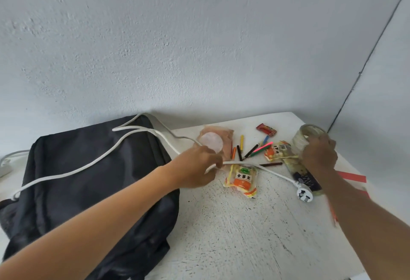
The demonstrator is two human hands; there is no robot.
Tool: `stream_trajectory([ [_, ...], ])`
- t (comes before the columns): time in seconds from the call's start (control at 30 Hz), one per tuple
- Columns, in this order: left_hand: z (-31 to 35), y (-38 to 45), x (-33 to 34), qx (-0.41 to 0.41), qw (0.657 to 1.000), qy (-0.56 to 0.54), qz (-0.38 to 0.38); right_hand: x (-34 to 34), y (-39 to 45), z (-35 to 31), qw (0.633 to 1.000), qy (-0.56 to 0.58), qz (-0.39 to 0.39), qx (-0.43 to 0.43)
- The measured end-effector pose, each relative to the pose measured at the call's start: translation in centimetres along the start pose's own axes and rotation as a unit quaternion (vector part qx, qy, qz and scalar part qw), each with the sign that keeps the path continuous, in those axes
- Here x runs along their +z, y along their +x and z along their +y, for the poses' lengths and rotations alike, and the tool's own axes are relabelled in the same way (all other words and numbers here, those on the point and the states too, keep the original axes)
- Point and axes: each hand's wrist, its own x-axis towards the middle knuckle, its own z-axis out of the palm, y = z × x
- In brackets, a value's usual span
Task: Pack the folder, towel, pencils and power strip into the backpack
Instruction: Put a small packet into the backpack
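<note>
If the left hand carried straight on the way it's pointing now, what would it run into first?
Probably the orange-and-yellow snack packet just past the left hand, which pinches the white cord; the pencils lie a little farther. Depth is uncertain.

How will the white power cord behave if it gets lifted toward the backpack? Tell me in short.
Likely floppy: the white cord already sags in loops across the black backpack from the left hand gripping it. The plug lying on the table would probably dangle and swing. It may snag the snack packet it crosses.
</note>
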Motion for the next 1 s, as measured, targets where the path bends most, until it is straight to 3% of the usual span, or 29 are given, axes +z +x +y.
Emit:
stream_trajectory([
  [0.17,-2.5,-6.8,-1.9,-0.034,0.998,-0.024,0.055,-1.4,-1.3,-3.3,0.987,0.091,0.095,-0.087],
  [0.37,-4.4,-16.2,-2.8,-0.131,0.987,-0.062,0.076,-1.8,-6.9,-13.9,0.941,0.200,0.113,-0.249],
  [0.43,-4.1,-19.0,-3.2,-0.166,0.983,-0.075,0.034,-1.6,-9.9,-17.9,0.913,0.243,0.103,-0.311],
  [0.57,-4.0,-23.8,-2.2,-0.243,0.960,-0.016,-0.139,-1.3,-16.1,-24.0,0.846,0.311,0.102,-0.420],
  [0.67,-4.3,-25.1,-0.8,-0.257,0.958,0.011,-0.128,-1.8,-20.3,-27.0,0.803,0.351,0.083,-0.474],
  [0.77,-4.9,-25.0,-1.6,-0.287,0.950,-0.068,-0.100,-3.3,-23.4,-28.9,0.766,0.420,-0.008,-0.487],
  [0.83,-5.4,-24.4,-3.6,-0.333,0.929,-0.151,-0.046,-5.7,-24.8,-29.5,0.727,0.494,-0.129,-0.459],
  [0.87,-5.7,-24.0,-4.9,-0.352,0.920,-0.171,-0.008,-7.1,-25.3,-29.7,0.694,0.535,-0.207,-0.434],
  [0.93,-6.1,-23.2,-7.9,-0.380,0.903,-0.188,0.064,-9.7,-26.1,-29.8,0.595,0.602,-0.350,-0.401],
  [1.0,-6.5,-22.3,-11.0,-0.393,0.895,-0.182,0.103,-11.6,-26.5,-29.8,0.505,0.624,-0.445,-0.397],
])
